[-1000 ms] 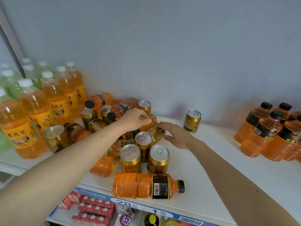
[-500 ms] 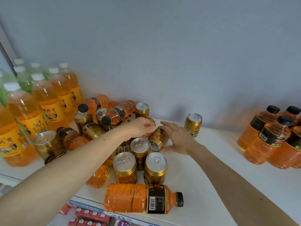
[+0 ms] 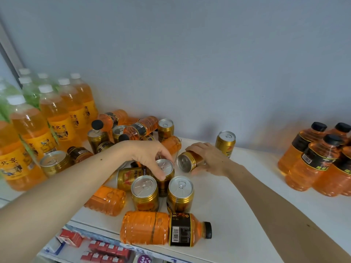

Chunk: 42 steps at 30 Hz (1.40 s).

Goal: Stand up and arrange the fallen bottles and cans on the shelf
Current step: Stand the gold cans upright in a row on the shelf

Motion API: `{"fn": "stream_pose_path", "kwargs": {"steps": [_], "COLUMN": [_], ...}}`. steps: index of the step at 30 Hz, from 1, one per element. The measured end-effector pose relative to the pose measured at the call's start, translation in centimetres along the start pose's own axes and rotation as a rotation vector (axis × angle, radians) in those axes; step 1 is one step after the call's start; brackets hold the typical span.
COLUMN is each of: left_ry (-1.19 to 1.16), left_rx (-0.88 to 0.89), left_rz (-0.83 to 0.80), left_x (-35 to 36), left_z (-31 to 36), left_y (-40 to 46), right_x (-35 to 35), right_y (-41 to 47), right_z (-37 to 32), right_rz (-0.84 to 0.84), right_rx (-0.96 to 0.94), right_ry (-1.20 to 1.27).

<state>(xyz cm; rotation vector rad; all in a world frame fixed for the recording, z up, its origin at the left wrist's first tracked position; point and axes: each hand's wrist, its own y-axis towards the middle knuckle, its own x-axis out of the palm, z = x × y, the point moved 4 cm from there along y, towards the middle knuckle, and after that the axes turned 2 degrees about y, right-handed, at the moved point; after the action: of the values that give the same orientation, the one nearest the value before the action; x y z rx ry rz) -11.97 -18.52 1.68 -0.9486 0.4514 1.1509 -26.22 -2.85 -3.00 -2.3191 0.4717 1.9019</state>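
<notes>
1. Since half a second ago the right hand (image 3: 206, 158) has drawn the tilted can (image 3: 189, 161) clear of the pile, toward the bare middle of the shelf (image 3: 237, 196); the left hand (image 3: 152, 155) has come down onto the top of an upright can (image 3: 164, 166) it was hovering over before.
2. Right grip: fingers and thumb curl round the body of the tilted can, so it is held, not merely touched. Left grip: fingers bent over the silver lid of the upright can, fingertips on its rim; whether they clamp it or only steady it I cannot tell for sure, though it reads as a light hold.
3. What the coming move turns on is this: the held can lies on its side with its long axis running roughly left to right along the shelf, its lid end facing the pile and its base buried in the right palm. Standing it up therefore means swinging the lid end upward about the base.
4. Right is plainly the nearer hand and already has it.
5. Close by, two standing cans (image 3: 144, 192) (image 3: 180, 193) sit toward the front edge, with a fallen bottle (image 3: 165, 229) lying along that edge. A lone can (image 3: 225, 142) stands near the back wall, just behind the right hand.
6. I judge the risk to be knocking the neighbours as the can pivots.
</notes>
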Motion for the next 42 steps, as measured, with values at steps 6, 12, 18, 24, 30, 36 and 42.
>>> {"fn": "stream_pose_path", "kwargs": {"steps": [6,12,18,24,30,36,42], "left_ry": [0.111,0.107,0.171,0.165,0.167,0.192,0.139], "left_rx": [0.021,0.042,0.030,-0.005,-0.013,-0.007,0.007], "left_rz": [0.042,0.221,0.349,0.465,0.424,0.431,0.495], "left_x": [-0.3,-0.3,-0.3,-0.1,0.0,-0.1,0.3], "left_z": [0.7,1.7,2.6,3.0,3.1,3.1,3.5], "left_y": [0.1,1.6,3.1,3.6,3.7,4.1,5.7], "right_x": [-0.2,0.2,-1.6,-4.1,-5.6,-6.0,-7.0], "right_y": [-2.4,-5.2,-5.2,-4.6,-4.6,-5.0,-5.1], "right_z": [1.7,2.8,2.2,1.4,0.6,0.4,1.1], "right_rz": [0.056,0.106,0.029,0.004,0.003,-0.130,0.007], "right_rx": [0.265,0.410,0.325,0.323,0.508,0.396,0.590], "right_ry": [0.570,0.726,0.681,0.370,-0.117,0.124,-0.233]}}
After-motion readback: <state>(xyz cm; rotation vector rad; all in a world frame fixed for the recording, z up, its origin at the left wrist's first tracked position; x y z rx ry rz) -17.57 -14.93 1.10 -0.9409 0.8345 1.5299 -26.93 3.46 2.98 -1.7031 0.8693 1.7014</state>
